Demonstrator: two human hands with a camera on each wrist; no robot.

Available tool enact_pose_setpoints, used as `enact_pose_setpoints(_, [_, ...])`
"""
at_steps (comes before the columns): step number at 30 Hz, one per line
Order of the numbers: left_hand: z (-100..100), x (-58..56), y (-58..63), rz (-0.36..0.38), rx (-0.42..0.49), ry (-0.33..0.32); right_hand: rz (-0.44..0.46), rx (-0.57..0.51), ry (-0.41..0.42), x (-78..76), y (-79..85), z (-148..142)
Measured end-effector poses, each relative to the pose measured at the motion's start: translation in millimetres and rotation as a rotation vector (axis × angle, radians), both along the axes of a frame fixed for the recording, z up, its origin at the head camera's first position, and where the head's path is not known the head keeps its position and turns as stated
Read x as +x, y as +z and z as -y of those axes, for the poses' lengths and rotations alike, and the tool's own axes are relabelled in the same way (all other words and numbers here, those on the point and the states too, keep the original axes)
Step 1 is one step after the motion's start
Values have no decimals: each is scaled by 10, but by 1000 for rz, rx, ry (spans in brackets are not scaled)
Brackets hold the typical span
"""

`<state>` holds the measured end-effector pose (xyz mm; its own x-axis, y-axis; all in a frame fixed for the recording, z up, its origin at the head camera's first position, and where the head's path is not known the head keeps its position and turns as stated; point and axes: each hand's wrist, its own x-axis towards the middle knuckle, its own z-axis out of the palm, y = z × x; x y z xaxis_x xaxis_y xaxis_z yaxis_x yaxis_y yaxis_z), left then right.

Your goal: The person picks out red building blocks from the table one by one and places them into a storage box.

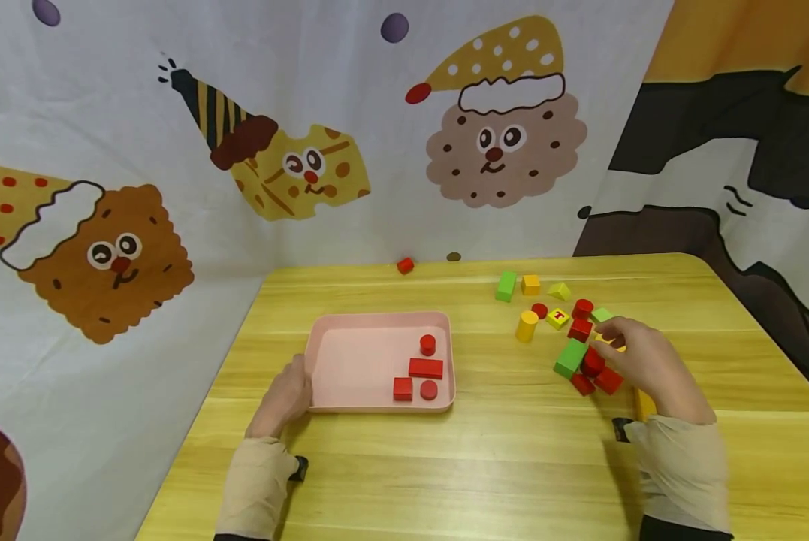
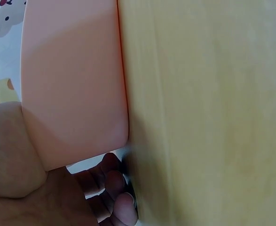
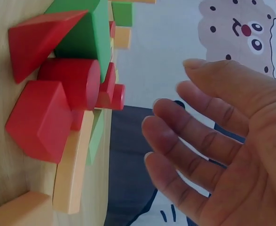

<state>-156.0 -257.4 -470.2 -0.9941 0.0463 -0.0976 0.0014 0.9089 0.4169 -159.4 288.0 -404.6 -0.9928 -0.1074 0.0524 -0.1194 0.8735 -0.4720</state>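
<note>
A shallow pink tray (image 1: 357, 364) lies on the table, with a red cylinder (image 1: 427, 345), a red rectangular block (image 1: 426, 368), a red cube (image 1: 402, 389) and a red disc (image 1: 428, 390) toward its right side. My left hand (image 1: 284, 397) grips the tray's left edge; in the left wrist view the thumb (image 2: 13, 150) is at the rim and the fingers curl by the outer corner. Over the block pile, my right hand (image 1: 647, 368) hovers with loosely bent fingers and nothing between them. Below it are a green block (image 1: 569, 358), a red cylinder (image 3: 72, 82) and a red cube (image 3: 39, 120).
Behind the pile are a yellow cylinder (image 1: 527, 326), an upright green block (image 1: 505, 286), an orange cube (image 1: 530, 285) and a yellow-green triangle (image 1: 560, 291). One red block (image 1: 406, 265) sits alone at the table's back edge. A printed curtain (image 1: 377, 240) hangs behind the table.
</note>
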Motion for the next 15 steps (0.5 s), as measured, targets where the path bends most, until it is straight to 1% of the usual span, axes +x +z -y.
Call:
enact_pose_setpoints(2, [-3,1,3,3,0,2,8,6,3,3,-13,-16])
enact_pose_setpoints(7, [1,5,12,10,2,-1,64,14,2,-11,-59,-46])
enact_pose_setpoints(15, [5,-3,18,23,8,10,106,20,10,-30,-103,-66])
